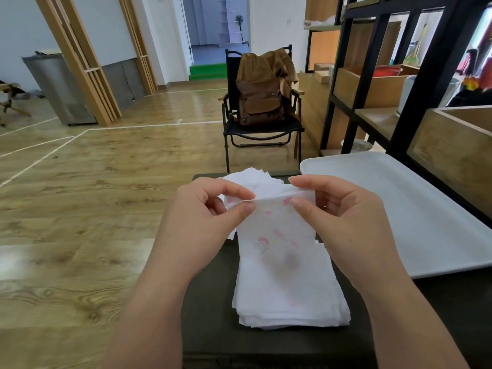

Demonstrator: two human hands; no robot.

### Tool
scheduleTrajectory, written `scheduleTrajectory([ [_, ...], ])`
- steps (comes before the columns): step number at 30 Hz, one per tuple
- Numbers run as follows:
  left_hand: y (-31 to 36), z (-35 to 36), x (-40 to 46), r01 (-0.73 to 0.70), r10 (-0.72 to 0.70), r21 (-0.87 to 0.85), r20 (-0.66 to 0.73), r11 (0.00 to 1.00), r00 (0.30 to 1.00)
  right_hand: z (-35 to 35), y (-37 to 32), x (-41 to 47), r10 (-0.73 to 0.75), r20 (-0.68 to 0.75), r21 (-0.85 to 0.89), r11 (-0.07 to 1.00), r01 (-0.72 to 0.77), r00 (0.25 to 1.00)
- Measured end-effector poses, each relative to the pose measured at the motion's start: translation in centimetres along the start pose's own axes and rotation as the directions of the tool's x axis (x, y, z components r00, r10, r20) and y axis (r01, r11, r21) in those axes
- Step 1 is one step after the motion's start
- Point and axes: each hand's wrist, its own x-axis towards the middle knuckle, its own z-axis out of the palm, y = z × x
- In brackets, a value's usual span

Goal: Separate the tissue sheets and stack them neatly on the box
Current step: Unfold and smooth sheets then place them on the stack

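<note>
Okay, head view: my left hand [213,209] and right hand [332,209] each pinch the top edge of 1 tissue sheet [274,230], thumb against forefinger. Sheet hangs toward me, long axis near-far, over the near stack [290,294] on the dark box [213,310]. Far pile [255,179] lies just behind both hands, equally near.

White tissue sheets [277,235] carry pink floral prints, centre frame, on a dark olive box [210,302]; white tray [426,222] right; brown backpack [259,102] above.
</note>
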Motion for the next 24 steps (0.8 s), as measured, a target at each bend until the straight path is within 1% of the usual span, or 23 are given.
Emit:
scheduleTrajectory([
  [4,0.1,-0.2,0.0,-0.052,0.055,0.059,-0.048,0.997,0.997,-0.1,-0.1,0.0,-0.023,-0.026,-0.067,0.998,0.021,0.999],
  [7,0.3,-0.5,-0.2,-0.09,0.095,0.09,-0.056,0.992,0.994,-0.1,0.1,0.0,-0.053,-0.036,-0.098,0.994,0.05,0.998],
  [10,0.6,-0.8,-0.1,-0.132,0.132,0.045,-0.009,0.99,0.991,0.0,0.3,0.1,-0.064,-0.059,-0.156,0.986,0.054,0.996],
  [12,0.8,-0.9,-0.1,-0.119,0.121,-0.032,0.053,0.992,0.991,0.0,-0.1,0.1,-0.068,-0.07,-0.207,0.977,0.052,0.995],
  [14,1.0,-0.9,-0.3,-0.094,0.106,-0.116,0.105,0.989,0.989,-0.3,-0.6,0.1,-0.048,-0.059,-0.149,0.988,0.039,0.997],
  [16,1.2,-0.9,-0.5,-0.068,0.091,-0.163,0.134,0.984,0.987,-0.5,-1.3,-0.1,-0.032,-0.001,-0.044,0.998,0.032,0.999],
  [18,1.4,-0.9,-0.6,-0.029,0.068,-0.221,0.17,0.975,0.983,-0.7,-1.8,-0.4,-0.011,0.043,0.001,1.0,0.011,0.999],
  [20,1.4,-1.0,-0.6,0.02,0.037,-0.252,0.22,0.967,0.975,-1.0,-2.2,-0.4,0.077,0.082,-0.011,0.997,-0.077,0.994],
  [21,1.3,-1.0,-0.5,0.053,0.01,-0.245,0.246,0.968,0.969,-1.2,-2.1,-0.3,0.145,0.11,-0.019,0.989,-0.144,0.983],
  [23,0.5,-0.8,-0.4,0.134,-0.083,-0.161,0.289,0.978,0.954,-1.8,-1.6,0.0,0.315,0.18,-0.078,0.949,-0.306,0.932],
  [24,0.1,-0.5,-0.3,0.171,-0.137,-0.087,0.304,0.981,0.943,-2.0,-1.2,0.0,0.403,0.206,-0.144,0.914,-0.38,0.892],
])
